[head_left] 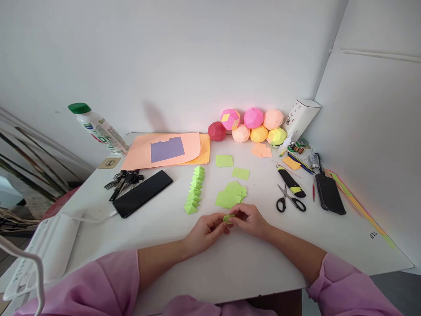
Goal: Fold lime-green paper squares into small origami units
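Observation:
My left hand [205, 230] and my right hand [251, 220] meet near the front of the white table. Between their fingertips they pinch a small folded piece of green paper [227, 217], partly hidden by the fingers. Just beyond them lies a loose pile of flat green paper pieces [229, 198]. Two more green stacks, a left one [224, 161] and a right one [241, 173], rest farther back. To the left of the hands runs a row of folded green paper units [194, 191], overlapping one another.
Scissors [289, 199], a utility knife [291, 181] and a phone [330, 194] lie at right. Several paper balls [253, 118] are stacked against the wall. At left are a black phone [143, 194], keys [123, 181], peach sheets [138, 153] and a bottle [98, 129].

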A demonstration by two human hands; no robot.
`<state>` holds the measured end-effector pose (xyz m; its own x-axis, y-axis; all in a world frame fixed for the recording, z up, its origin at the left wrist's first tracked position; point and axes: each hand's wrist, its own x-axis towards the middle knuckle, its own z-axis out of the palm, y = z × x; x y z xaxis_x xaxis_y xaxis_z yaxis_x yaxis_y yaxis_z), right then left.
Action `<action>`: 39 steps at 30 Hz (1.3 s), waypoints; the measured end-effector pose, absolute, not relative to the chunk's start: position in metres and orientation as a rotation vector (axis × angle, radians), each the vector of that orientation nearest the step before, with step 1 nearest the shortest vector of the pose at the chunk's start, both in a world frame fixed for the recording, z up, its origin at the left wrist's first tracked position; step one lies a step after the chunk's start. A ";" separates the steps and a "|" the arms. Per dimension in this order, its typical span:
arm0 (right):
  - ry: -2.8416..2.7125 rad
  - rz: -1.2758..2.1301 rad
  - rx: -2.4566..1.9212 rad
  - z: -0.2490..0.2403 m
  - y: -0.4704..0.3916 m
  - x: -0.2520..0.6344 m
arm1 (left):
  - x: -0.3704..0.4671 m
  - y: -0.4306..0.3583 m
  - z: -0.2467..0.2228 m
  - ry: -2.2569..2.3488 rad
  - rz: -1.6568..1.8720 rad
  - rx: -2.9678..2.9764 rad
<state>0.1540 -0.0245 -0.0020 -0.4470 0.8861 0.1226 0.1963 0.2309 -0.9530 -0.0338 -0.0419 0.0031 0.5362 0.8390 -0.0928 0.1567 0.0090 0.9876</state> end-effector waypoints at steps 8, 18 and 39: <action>-1.779 1.345 -1.082 -0.004 -0.023 0.156 | -0.035 -0.042 -0.005 0.861 0.683 1.489; -1.840 1.212 -1.038 -0.003 -0.023 0.156 | -0.034 -0.042 0.001 0.941 0.603 1.640; -1.995 1.218 -1.004 0.000 -0.024 0.153 | -0.033 -0.039 -0.003 0.931 0.663 1.282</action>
